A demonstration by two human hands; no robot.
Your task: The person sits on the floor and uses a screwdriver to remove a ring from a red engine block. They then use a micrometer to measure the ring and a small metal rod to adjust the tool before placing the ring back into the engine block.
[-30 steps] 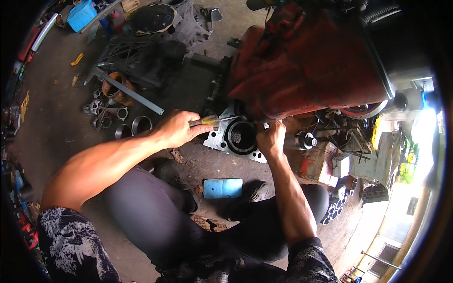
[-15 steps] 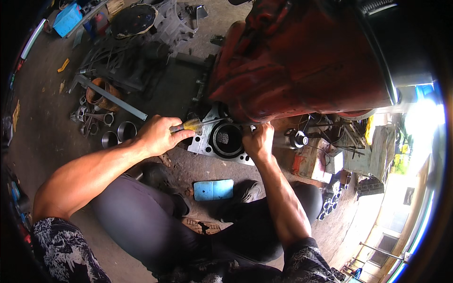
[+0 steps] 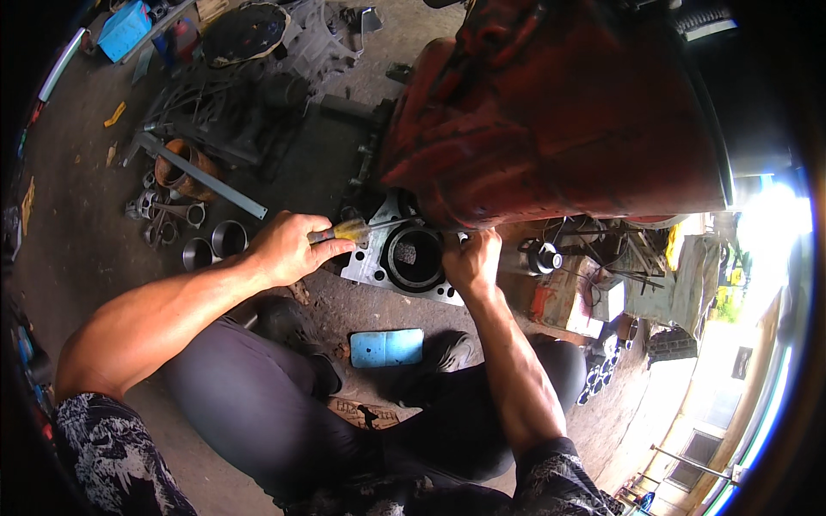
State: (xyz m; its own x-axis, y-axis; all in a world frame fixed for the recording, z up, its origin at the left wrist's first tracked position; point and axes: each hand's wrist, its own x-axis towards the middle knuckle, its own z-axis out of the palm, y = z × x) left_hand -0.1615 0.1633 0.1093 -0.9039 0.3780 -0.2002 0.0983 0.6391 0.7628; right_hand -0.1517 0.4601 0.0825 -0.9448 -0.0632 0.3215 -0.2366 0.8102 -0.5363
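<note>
My left hand [image 3: 297, 249] is closed around the yellow and dark handle of a screwdriver [image 3: 349, 230]. Its thin shaft points right, over the far part of a grey metal engine block [image 3: 372, 258] with a round cylinder bore [image 3: 415, 258]. Beside the bore, on the right, my right hand [image 3: 472, 261] is closed with its fingers bent under the edge of a large red metal housing [image 3: 551, 129]. What those fingers grip is hidden. The housing also covers the far side of the block and the screwdriver's tip.
Metal rings [image 3: 229, 238], connecting rods [image 3: 176, 212], a rusty cylinder [image 3: 186, 170] and a flat metal bar [image 3: 211, 179] lie at the left. A blue flat box [image 3: 386, 348] sits between my feet. Right of the block are a cardboard box [image 3: 570, 297] and several metal parts.
Both hands keep almost the same place and grip. The whole view has shifted slightly, and the red housing shows a little larger at the right.
</note>
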